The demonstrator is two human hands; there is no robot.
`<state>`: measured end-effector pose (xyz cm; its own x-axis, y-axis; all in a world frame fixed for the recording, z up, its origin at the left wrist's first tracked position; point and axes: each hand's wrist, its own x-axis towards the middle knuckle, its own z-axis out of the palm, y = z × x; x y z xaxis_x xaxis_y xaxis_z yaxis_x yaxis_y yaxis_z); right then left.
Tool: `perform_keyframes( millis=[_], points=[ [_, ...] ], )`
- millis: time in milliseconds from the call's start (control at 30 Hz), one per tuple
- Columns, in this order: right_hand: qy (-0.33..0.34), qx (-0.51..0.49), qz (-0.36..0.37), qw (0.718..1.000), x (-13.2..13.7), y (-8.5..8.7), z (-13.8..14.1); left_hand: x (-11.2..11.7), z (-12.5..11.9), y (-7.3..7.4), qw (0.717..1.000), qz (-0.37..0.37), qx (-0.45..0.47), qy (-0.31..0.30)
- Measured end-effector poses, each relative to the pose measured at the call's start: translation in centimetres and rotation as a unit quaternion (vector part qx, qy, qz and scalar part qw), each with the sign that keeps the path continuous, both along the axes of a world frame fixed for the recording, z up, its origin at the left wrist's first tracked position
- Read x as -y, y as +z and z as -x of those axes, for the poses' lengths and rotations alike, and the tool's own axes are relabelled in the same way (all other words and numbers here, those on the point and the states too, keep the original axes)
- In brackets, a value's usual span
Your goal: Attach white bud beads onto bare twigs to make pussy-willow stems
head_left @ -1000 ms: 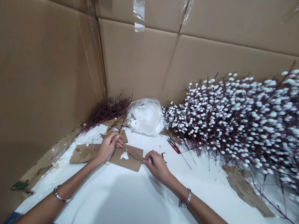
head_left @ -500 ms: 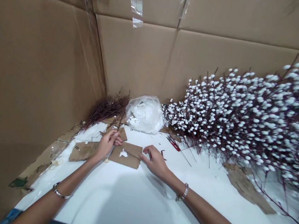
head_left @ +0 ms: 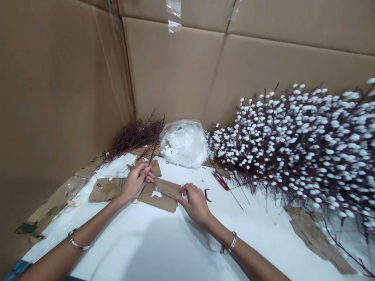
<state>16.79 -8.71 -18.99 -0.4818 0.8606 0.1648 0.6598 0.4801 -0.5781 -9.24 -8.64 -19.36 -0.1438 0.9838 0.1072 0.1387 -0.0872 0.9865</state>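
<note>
My left hand [head_left: 137, 181] is closed on a thin dark-brown twig [head_left: 153, 151], which stands up from the fingers and leans slightly right. To its right, a piece of brown cardboard [head_left: 158, 202] lies on the white table [head_left: 109, 248]. Its top layer is torn, and a small white patch [head_left: 156, 193] shows at the tear. At the cardboard's right edge, my right hand [head_left: 196, 204] has thumb and forefinger closed on the torn flap. The fingertips hide the exact contact.
Behind stands a clear bag [head_left: 184, 144] of white buds. Bare twigs [head_left: 136, 135] lie back left. A large heap of white-budded branches [head_left: 307, 144] fills the right. Red-handled snippers [head_left: 220, 181] lie before it. Cardboard walls [head_left: 177, 72] enclose the back and left.
The view has shifted slightly. The torn cardboard flap near my right fingers lies a little differently over the white patch. My left hand keeps the twig in nearly the same place.
</note>
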Motion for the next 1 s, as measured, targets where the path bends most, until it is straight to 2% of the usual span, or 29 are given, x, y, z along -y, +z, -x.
perform_keyframes(
  millis=[167, 367, 433, 667, 1000],
  points=[
    [0.008, -0.026, 0.013, 1.0, 0.03, -0.19, 0.0, -0.14, 0.17, -0.32, 1.0, 0.002, 0.006, -0.001],
    [-0.002, -0.199, 0.076, 0.977, 0.17, 0.08, -0.38, -0.06, 0.15, -0.18, 1.0, 0.005, 0.011, 0.005],
    [0.004, -0.221, 0.08, 0.972, 0.32, -0.02, -0.53, 0.01, 0.12, -0.05, 1.0, 0.006, 0.009, 0.006],
    [0.068, -0.153, -0.045, 0.985, 0.87, -0.47, -0.7, -0.01, 0.19, -0.1, 1.0, 0.002, 0.008, 0.001],
    [0.1, -0.112, -0.11, 0.982, 0.88, -0.7, -0.56, 0.02, 0.22, -0.2, 1.0, -0.003, -0.003, -0.002]
  ],
)
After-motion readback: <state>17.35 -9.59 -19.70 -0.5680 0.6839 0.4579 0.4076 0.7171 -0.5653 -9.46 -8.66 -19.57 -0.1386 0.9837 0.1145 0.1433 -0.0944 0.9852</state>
